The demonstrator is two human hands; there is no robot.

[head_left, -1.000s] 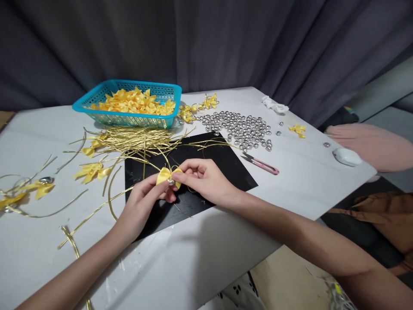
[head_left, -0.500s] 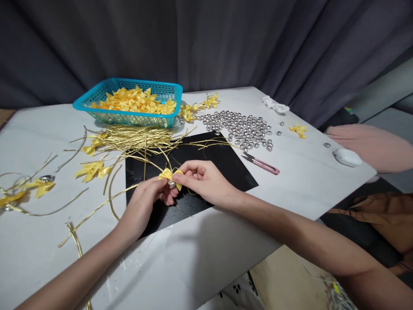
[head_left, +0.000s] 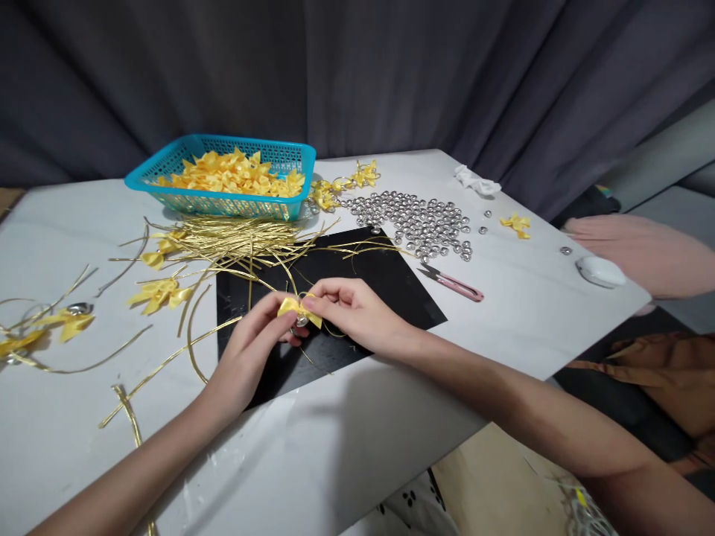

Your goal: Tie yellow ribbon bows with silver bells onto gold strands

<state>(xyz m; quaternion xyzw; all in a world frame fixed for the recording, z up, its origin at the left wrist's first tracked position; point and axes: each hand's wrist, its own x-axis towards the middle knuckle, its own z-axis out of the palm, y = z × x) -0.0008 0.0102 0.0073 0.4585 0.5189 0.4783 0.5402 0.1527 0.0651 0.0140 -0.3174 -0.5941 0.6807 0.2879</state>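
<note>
Between my two hands is a small yellow ribbon bow with a silver bead at its middle. My left hand pinches the bow's left side, its other fingers curled beneath. With thumb and forefinger, my right hand grips the upper right side. Both hands are over a black mat. Gold cords lie in a bundle just behind them, and some strands run up to the fingers. How the bead is fixed to the bow is hidden by my fingertips.
A turquoise basket holds many yellow bows. Silver beads are spread at the back right, near pink-handled thread snips. Finished-looking bows on cord lie at left. A white crumpled tissue and a white dish sit at right.
My left fingers have shifted on the bow, with the thumb now lower by the bead. The bow shows more openly and sits slightly to the right. My right hand has barely moved.
</note>
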